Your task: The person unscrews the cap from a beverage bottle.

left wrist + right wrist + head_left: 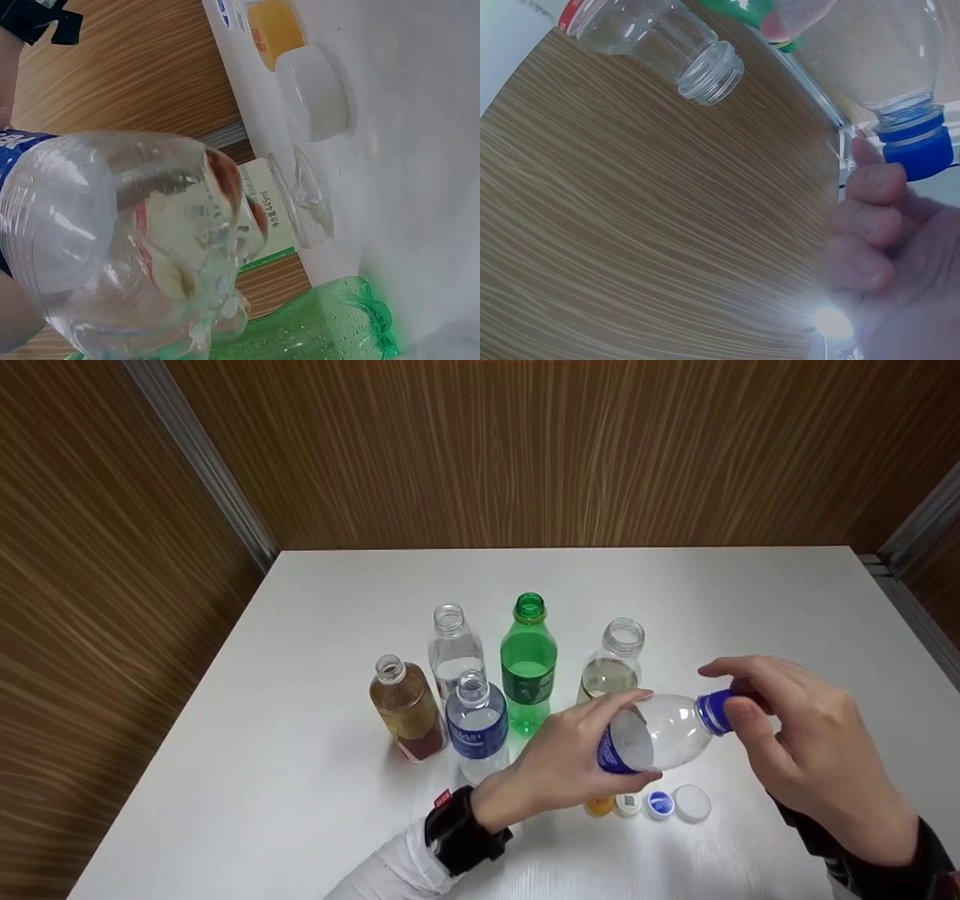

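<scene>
My left hand (570, 746) grips a clear plastic bottle (679, 729) with a blue label, fingers on one side and thumb on the other. The bottle lies tilted in the air, its neck toward the right. On that neck sits a blue cap (716, 712), also visible in the right wrist view as a blue cap (919, 150). My right hand (802, 735) pinches the cap with its thumb at the near side, while the index finger stretches out above it. In the left wrist view the bottle's base (172, 240) fills much of the picture.
Uncapped bottles stand left and behind: a brown one (409, 709), a clear one (456, 649), a blue-labelled one (477, 727), a green one (529, 660) and a wide-mouthed one (611, 664). Below lie an orange cap (600, 807), a blue-and-white cap (660, 805) and white caps (691, 803).
</scene>
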`<state>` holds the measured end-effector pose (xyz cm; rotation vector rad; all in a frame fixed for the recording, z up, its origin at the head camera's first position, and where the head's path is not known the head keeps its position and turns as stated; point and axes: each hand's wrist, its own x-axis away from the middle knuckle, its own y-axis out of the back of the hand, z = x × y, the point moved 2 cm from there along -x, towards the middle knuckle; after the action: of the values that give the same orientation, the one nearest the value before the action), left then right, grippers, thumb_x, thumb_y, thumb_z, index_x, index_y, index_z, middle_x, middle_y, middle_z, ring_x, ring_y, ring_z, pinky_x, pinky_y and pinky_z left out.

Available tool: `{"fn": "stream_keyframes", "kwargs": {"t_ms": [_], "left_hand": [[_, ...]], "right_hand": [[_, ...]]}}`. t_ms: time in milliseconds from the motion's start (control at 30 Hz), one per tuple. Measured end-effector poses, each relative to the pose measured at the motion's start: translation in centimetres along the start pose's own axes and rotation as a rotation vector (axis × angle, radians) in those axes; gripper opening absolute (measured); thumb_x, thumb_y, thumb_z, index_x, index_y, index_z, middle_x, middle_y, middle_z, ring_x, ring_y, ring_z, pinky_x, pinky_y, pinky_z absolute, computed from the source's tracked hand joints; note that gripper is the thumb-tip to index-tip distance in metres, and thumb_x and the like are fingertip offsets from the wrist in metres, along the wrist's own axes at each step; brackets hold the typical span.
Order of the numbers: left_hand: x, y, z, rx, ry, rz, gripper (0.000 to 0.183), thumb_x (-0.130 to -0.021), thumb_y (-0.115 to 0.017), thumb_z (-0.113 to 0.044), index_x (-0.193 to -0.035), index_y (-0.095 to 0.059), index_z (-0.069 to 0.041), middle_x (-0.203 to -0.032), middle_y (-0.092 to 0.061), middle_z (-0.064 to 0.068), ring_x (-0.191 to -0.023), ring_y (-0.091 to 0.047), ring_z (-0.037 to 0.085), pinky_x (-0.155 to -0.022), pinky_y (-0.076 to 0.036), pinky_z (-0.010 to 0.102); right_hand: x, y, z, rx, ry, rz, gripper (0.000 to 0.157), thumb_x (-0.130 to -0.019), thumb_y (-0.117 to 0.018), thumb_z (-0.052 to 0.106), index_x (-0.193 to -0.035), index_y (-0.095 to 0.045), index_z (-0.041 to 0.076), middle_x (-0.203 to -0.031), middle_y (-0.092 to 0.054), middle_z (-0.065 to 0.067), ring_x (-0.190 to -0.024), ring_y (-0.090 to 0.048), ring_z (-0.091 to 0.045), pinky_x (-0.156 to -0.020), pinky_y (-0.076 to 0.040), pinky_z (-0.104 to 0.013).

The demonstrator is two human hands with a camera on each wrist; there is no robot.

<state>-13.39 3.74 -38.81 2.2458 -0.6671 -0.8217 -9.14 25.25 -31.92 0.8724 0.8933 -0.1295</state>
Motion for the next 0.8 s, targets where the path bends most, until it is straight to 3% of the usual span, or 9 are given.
{"fn": "stream_keyframes", "kwargs": {"t_ms": [133, 267, 400, 567, 800], "left_hand": [[0.0, -0.1, -0.1, -0.069, -0.019, -0.04, 0.083, -0.085, -0.086, -0.041, -0.152, -0.05, -0.009, -0.139, -0.071, 0.011, -0.119, -0.073, 0.019, -0.097, -0.057, 0.017], [0.1, -0.2, -0.1, -0.089, -0.022, -0.065, 0.083, -0.085, -0.087, -0.041, -0.152, -0.051, -0.009, -0.139, -0.071, 0.011, -0.119, -0.074, 0.02, -0.097, -0.059, 0.019], [0.1, -0.2, -0.1, -0.114, -0.031, -0.096, 0.082, -0.084, -0.087, -0.04, -0.15, -0.052, -0.009, -0.139, -0.071, 0.011, -0.12, -0.074, 0.02, -0.099, -0.059, 0.02], [0.0, -0.1, -0.1, -0.131, -0.032, -0.11, 0.081, -0.084, -0.087, -0.041, -0.15, -0.052, -0.009, -0.14, -0.071, 0.01, -0.119, -0.074, 0.019, -0.098, -0.059, 0.021], [0.0, 0.2, -0.1, -0.052, -0.002, -0.053, 0.082, -0.084, -0.087, -0.041, -0.152, -0.05, -0.011, -0.14, -0.071, 0.01, -0.119, -0.073, 0.018, -0.099, -0.058, 0.018]], "right_hand": [[0.1, 0.2, 0.2, 0.008, -0.12, 0.004, 0.025, -0.106, -0.058, 0.023, -0.107, -0.077, 0.006, -0.078, -0.073, -0.005, -0.071, -0.047, 0.014, -0.059, -0.042, -0.009], [0.0, 0.2, 0.6, 0.019, -0.164, 0.034, 0.015, -0.101, -0.064, 0.012, -0.101, -0.078, 0.006, -0.07, -0.069, -0.001, -0.062, -0.044, 0.011, -0.053, -0.037, -0.008], [-0.1, 0.0, 1.0, 0.03, -0.14, 0.047, 0.008, -0.092, -0.073, 0.003, -0.097, -0.078, 0.006, -0.069, -0.065, 0.005, -0.06, -0.039, 0.006, -0.052, -0.032, -0.011], [-0.2, -0.1, 1.0, 0.033, -0.085, 0.028, 0.021, -0.079, -0.082, -0.005, -0.096, -0.077, 0.005, -0.074, -0.07, 0.002, -0.064, -0.042, 0.006, -0.055, -0.036, -0.008], [-0.2, -0.1, 0.8, 0.008, -0.024, 0.028, 0.023, -0.079, -0.08, -0.006, -0.099, -0.077, 0.004, -0.083, -0.074, -0.003, -0.074, -0.048, 0.007, -0.064, -0.042, -0.005]]}}
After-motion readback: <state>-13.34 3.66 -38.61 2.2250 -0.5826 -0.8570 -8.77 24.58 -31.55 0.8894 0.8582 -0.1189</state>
